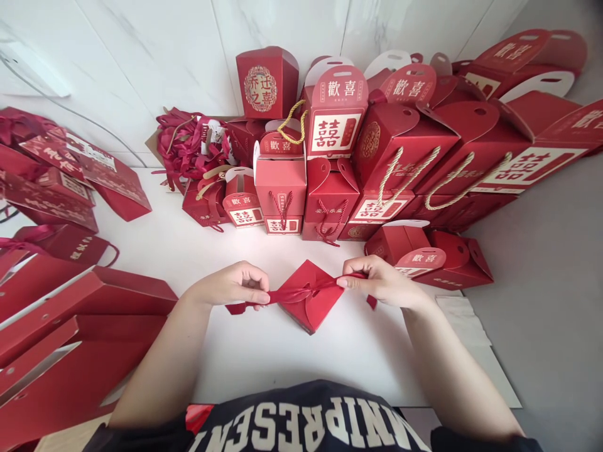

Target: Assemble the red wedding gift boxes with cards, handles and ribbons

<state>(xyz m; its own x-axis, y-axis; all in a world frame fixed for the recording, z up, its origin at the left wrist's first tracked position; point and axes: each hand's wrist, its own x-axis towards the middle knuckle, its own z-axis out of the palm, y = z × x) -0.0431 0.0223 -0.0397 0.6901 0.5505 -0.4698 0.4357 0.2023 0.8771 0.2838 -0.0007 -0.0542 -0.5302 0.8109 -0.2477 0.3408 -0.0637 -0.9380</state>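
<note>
A small red gift box sits on the white table with one corner towards me, its curved top flaps folded together. Across its top runs a dark red ribbon, crossed over near the middle. My left hand pinches one end of the ribbon at the box's left side, and a short tail hangs below the fingers. At the right, my right hand pinches the other end between thumb and fingers, with a tail dangling beneath. The ribbon is stretched between both hands.
Stacked red gift boxes, several with gold rope handles, line the wall behind. A heap of red ribbons lies at the back left. Larger red boxes crowd the left side. White tissues lie near the right table edge.
</note>
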